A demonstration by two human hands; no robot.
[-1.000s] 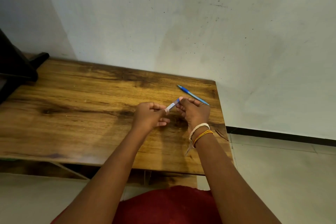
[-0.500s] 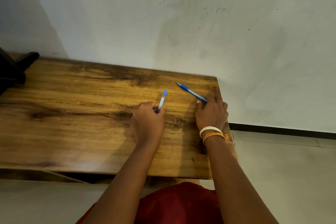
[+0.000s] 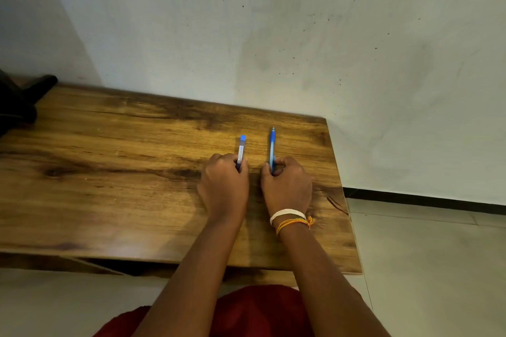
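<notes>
Glossy blue plastic pen [image 3: 272, 145], plastic-looking capped tube [image 3: 241, 151] — smooth grained wood table [image 3: 109, 172], matt scuffed wall [image 3: 273, 35].

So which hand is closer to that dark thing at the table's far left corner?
Left. The left hand sits nearer the dark thing, holding a small tube; the right hand, holding a pen, is further right.

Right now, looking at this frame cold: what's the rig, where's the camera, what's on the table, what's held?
There is no machine here: a person works with two bare hands. The single picture comes from a wide-angle camera worn on the person's head, looking forward and down, so the forearms reach in from the bottom edge. The surface is a wooden table set against a pale wall. The left hand grips a small clear tube with a blue cap. The right hand, with white and orange threads at the wrist, grips a blue pen. Both items point away from the person, roughly parallel. A dark object sits at the table's far left edge; what it is cannot be told.
</notes>
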